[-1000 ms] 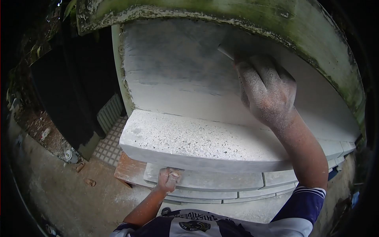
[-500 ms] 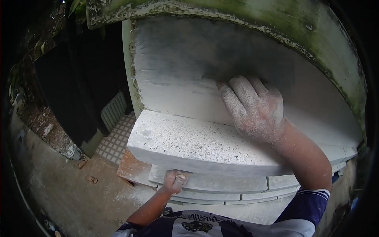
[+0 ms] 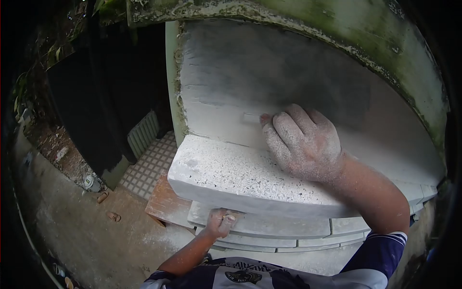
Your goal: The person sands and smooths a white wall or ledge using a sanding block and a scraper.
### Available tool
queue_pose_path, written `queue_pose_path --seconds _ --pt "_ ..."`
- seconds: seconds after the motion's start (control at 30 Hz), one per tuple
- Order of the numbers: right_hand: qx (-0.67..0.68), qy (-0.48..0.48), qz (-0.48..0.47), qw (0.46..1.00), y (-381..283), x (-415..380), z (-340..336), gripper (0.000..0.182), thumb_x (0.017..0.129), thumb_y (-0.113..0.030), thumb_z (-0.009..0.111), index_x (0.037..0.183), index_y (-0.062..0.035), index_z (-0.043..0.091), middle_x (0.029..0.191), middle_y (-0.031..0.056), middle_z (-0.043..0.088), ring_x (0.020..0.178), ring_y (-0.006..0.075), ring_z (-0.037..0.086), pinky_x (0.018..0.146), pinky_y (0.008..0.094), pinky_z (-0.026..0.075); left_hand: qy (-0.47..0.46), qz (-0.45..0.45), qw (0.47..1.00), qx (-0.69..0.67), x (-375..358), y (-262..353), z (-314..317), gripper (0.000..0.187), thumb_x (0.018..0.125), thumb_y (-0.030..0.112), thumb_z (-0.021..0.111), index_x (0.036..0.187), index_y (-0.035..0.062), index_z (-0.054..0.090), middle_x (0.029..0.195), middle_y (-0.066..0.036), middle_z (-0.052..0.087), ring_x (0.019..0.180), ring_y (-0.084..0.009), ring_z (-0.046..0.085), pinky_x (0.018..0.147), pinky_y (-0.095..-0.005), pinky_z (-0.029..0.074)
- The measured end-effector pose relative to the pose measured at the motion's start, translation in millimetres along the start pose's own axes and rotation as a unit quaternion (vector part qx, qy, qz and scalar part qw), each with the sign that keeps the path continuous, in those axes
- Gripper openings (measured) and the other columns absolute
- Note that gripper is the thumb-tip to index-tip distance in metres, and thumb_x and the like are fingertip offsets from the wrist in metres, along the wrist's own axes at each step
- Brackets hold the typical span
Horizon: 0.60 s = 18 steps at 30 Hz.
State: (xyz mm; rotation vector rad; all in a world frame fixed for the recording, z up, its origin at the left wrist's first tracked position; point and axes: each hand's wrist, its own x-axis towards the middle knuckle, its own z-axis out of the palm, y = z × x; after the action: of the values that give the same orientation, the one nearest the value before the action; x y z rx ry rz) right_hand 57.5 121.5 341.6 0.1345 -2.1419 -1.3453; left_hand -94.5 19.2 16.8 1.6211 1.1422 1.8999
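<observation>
White powder coats my right hand (image 3: 305, 142), which presses closed against the smooth white-and-grey wall panel (image 3: 216, 113). From under its fingers juts a thin pale piece (image 3: 251, 117), like folded sandpaper, flat on the panel. Just below is a thick white ledge (image 3: 231, 168) with dark speckles on top. My left hand (image 3: 221, 224), also dusty, is closed low at the edge of a lower pale slab (image 3: 274, 225); I cannot tell what sits in its fingers.
A mossy curved concrete overhang (image 3: 298, 29) arches above the panel. To the left are a dark doorway, a tiled floor (image 3: 151, 164) and a brown wooden board (image 3: 168, 202). Sandals (image 3: 113, 216) lie on the concrete ground (image 3: 86, 241). Curved slabs are stacked under the ledge.
My right hand has slid down and slightly left along the panel with the pale piece. My left hand stays at the slab's edge. The whole view has shifted a little.
</observation>
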Motion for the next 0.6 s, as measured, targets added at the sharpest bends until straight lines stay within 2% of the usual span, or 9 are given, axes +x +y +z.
queue_pose_path --seconds 0.03,0.13,0.2,0.23,0.3,0.33,0.43,0.53,0.6 --pt "0.002 -0.008 0.0 1.0 1.5 -5.1 -0.3 0.027 0.069 -0.012 0.069 0.094 -0.0036 0.071 0.09 0.0083 0.06 0.082 0.0213 0.064 0.057 0.0311 0.055 0.009 0.014 1.0 -0.003 0.6 -0.4 1.3 0.056 0.104 0.045 0.053 0.069 0.0021 0.059 0.059 -0.003 0.056 0.051 -0.0121 0.051 0.047 -0.0296 0.04" --pt "-0.044 -0.002 0.047 0.998 14.7 -15.9 -8.1 0.027 0.069 -0.013 0.068 0.094 -0.0035 0.07 0.09 0.0088 0.06 0.082 0.0219 0.064 0.059 0.0324 0.056 -0.029 -0.033 0.999 -0.019 -3.3 3.1 -3.2 0.056 0.105 0.045 0.052 0.07 0.0012 0.06 0.059 -0.004 0.055 0.05 -0.0124 0.051 0.047 -0.0295 0.04" --pt "-0.15 0.086 0.121 0.977 51.1 -1.0 -8.5 0.026 0.071 -0.012 0.068 0.095 -0.0038 0.07 0.09 0.0083 0.059 0.079 0.0223 0.064 0.06 0.0333 0.056 -0.023 -0.043 0.998 -0.027 -0.9 4.0 -3.5 0.056 0.105 0.045 0.051 0.071 0.0012 0.059 0.059 -0.004 0.056 0.05 -0.0124 0.051 0.047 -0.0297 0.04" --pt "-0.131 0.1 0.11 0.98 49.8 2.0 -6.4 0.023 0.072 -0.006 0.069 0.095 -0.0033 0.07 0.086 0.0078 0.058 0.075 0.0224 0.063 0.058 0.0337 0.055 -0.024 -0.052 0.998 -0.031 -3.4 5.0 -2.4 0.056 0.105 0.045 0.05 0.071 0.0012 0.059 0.059 -0.004 0.056 0.05 -0.0125 0.051 0.047 -0.0298 0.04" --pt "-0.096 0.129 0.087 0.983 40.7 11.5 -0.2 0.022 0.075 0.007 0.071 0.095 -0.0022 0.07 0.078 0.0068 0.056 0.068 0.0227 0.06 0.055 0.0345 0.052 -0.042 -0.039 0.998 -0.004 -11.8 -14.3 -7.1 0.044 0.104 0.043 0.053 0.094 0.0017 0.064 0.065 -0.004 0.059 0.055 -0.0137 0.053 0.053 -0.031 0.044" --pt "-0.057 0.107 0.072 0.99 31.5 6.3 1.6 0.019 0.077 0.006 0.073 0.094 -0.0025 0.07 0.077 0.0063 0.056 0.067 0.0227 0.06 0.054 0.0349 0.052 -0.05 -0.031 0.998 0.011 -12.2 -17.9 -8.8 0.041 0.104 0.041 0.054 0.105 0.0019 0.067 0.068 -0.004 0.06 0.057 -0.0142 0.054 0.056 -0.0316 0.047" --pt "0.072 0.0 0.026 0.997 3.2 -12.9 0.4 0.016 0.08 0.001 0.076 0.094 -0.0035 0.07 0.075 0.0053 0.056 0.066 0.0225 0.06 0.053 0.0356 0.051 -0.029 -0.041 0.999 -0.015 -5.3 -0.6 -3.5 0.056 0.105 0.049 0.049 0.079 0.0008 0.061 0.06 -0.004 0.057 0.051 -0.0124 0.052 0.048 -0.0301 0.04" --pt "-0.004 -0.023 0.024 0.999 12.2 -24.2 -12.0 0.023 0.072 -0.006 0.073 0.095 -0.0037 0.072 0.078 0.0047 0.059 0.073 0.0198 0.064 0.055 0.0309 0.055 -0.009 0.006 1.0 0.0 1.7 9.1 -1.9 0.056 0.105 0.049 0.049 0.082 -0.0005 0.062 0.06 -0.004 0.057 0.052 -0.0127 0.052 0.048 -0.0306 0.04" --pt "-0.1 0.058 0.07 0.991 33.4 -17.3 -12.4 0.023 0.072 -0.005 0.074 0.095 -0.0039 0.072 0.078 0.0048 0.059 0.072 0.0188 0.063 0.055 0.0303 0.055 -0.006 0.017 1.0 -0.011 4.1 7.7 -0.3 0.055 0.105 0.048 0.05 0.082 -0.0005 0.062 0.06 -0.004 0.057 0.051 -0.0128 0.052 0.049 -0.0308 0.041"
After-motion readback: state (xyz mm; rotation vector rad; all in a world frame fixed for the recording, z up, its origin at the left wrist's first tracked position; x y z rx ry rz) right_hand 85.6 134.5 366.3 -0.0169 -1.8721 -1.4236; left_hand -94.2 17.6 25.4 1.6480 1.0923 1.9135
